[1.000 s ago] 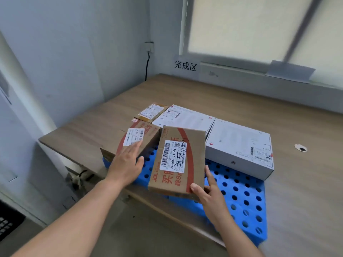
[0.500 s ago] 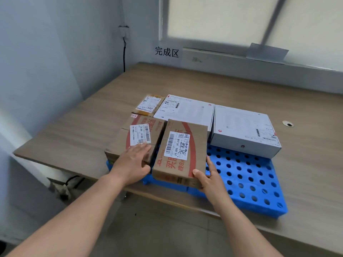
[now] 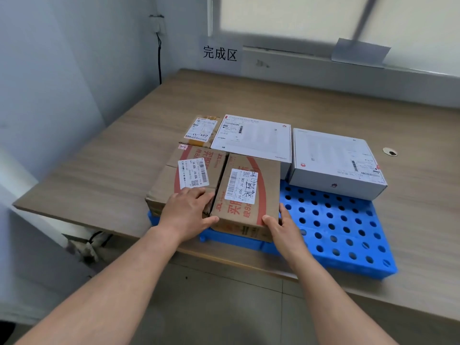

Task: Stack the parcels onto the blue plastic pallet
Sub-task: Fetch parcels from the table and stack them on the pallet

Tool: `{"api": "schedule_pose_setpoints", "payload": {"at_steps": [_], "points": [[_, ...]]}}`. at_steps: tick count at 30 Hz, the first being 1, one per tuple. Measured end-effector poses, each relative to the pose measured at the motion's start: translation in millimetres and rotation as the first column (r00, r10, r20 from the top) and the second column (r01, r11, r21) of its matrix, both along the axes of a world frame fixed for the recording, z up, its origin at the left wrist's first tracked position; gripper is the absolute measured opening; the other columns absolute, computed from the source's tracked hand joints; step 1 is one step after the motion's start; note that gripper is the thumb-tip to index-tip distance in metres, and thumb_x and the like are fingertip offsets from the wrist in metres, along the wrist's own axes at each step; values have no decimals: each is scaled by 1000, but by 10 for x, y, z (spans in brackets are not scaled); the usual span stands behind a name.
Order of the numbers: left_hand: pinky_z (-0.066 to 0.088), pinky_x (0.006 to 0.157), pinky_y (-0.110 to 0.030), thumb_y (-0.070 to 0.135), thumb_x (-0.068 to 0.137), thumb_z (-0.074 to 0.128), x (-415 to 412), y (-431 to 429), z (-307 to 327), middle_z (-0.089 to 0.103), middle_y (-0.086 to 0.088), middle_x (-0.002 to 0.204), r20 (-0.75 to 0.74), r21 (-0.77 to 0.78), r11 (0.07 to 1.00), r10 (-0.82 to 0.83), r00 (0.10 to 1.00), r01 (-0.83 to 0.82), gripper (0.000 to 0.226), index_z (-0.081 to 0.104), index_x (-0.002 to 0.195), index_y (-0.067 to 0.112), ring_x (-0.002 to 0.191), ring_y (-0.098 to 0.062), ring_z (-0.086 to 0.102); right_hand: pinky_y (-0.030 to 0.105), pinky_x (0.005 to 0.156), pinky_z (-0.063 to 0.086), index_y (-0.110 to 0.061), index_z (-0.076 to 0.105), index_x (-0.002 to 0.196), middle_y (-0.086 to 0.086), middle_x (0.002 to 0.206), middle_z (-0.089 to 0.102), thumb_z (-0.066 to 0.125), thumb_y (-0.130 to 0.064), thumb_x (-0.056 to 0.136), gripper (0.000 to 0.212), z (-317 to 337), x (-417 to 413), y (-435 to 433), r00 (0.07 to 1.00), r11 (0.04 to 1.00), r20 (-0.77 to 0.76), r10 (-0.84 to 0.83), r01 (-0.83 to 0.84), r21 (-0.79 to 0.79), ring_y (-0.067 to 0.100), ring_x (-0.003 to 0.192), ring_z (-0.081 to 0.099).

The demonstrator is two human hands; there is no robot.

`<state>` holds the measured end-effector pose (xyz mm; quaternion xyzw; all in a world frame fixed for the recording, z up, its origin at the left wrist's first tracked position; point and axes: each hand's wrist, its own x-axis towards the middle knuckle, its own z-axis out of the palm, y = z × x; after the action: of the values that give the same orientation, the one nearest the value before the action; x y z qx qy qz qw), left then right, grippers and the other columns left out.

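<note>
Brown parcel (image 3: 249, 195) is lying near-left on the blue pallet (image 3: 336, 232), hiding the deck beneath. My right hand (image 3: 283, 230) is pinching its near corner, fingers partly hidden. My left hand (image 3: 186, 215) is resting, fingers together, on the neighbouring parcel (image 3: 184, 170). Bare pallet is lying open rightward, close to the worktop (image 3: 99, 175) edge.

Wooden table (image 3: 249, 100); wall sign (image 3: 220, 54) behind; black cable (image 3: 159, 61) in corner; round grommet (image 3: 390, 151) at right.

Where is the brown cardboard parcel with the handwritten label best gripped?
Probably by its near corners, from the person's side: the brown cardboard parcel lies flat, its left side close against another brown cardboard box, its far end by a flat white box. The near end and right side, over bare blue plastic pallet, are free.
</note>
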<state>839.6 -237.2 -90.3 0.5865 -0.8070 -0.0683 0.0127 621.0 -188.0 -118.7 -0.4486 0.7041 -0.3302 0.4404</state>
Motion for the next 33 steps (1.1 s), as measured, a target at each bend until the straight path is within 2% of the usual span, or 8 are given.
{"api": "schedule_pose_setpoints", "payload": {"at_steps": [3,9,13,20,23,27,31,33], "points": [[25,112,-39,62,88,47,6,-21,1,29,5,152,28,0,1000,-7,1000,7,69,25,148,35,140,-17,24,24,82,37,-28,24,150,-7,115,55,46,-32,100,54,20,-12,-5,999,1000,-24,21,-21,5,9,103,51],[27,111,-39,62,89,45,9,-28,-4,30,4,151,54,0,1000,-23,998,23,67,26,148,34,138,-19,26,12,64,35,-29,26,148,-9,112,52,43,-31,102,49,89,-43,-7,993,996,-84,87,-85,27,-1,88,46],[30,109,-40,61,90,45,11,-37,-1,34,3,148,67,-13,999,-37,997,38,66,28,147,33,136,-19,30,23,84,36,-28,25,148,-9,118,52,43,-33,102,50,97,-41,-22,990,995,-102,96,-95,20,7,103,47],[34,106,-40,61,90,45,12,-62,0,37,2,146,78,-22,998,-55,995,57,64,31,146,33,134,-20,32,30,92,43,-31,29,145,-4,129,57,45,-38,100,48,76,-77,-70,988,993,-105,111,-107,42,13,110,54],[37,104,-41,65,88,44,-11,-73,45,40,1,143,81,9,999,-51,995,50,66,34,144,33,131,-20,36,31,98,37,-22,19,152,-3,136,49,43,-42,100,60,114,-116,-43,987,992,-113,117,-111,60,16,120,48],[32,108,-43,64,88,44,-213,5,149,38,-2,147,25,-52,999,0,1000,2,66,36,144,28,136,-22,34,43,111,32,-26,8,155,5,157,24,44,-52,97,73,162,-287,-28,968,996,-237,86,-75,53,25,141,31],[28,111,-42,58,91,44,-645,136,258,36,-2,150,-70,-151,988,-13,997,2,66,33,146,23,138,-22,32,35,90,42,-23,18,153,7,150,33,45,-43,98,64,318,-597,74,842,992,-533,86,-123,-34,25,129,42],[29,109,-41,55,92,45,-935,210,303,39,-2,148,-113,-202,979,-33,993,9,64,34,145,22,136,-22,35,36,91,43,-22,24,151,6,146,38,46,-39,99,60,410,-802,170,768,986,-638,47,-136,-92,23,130,41]]}}
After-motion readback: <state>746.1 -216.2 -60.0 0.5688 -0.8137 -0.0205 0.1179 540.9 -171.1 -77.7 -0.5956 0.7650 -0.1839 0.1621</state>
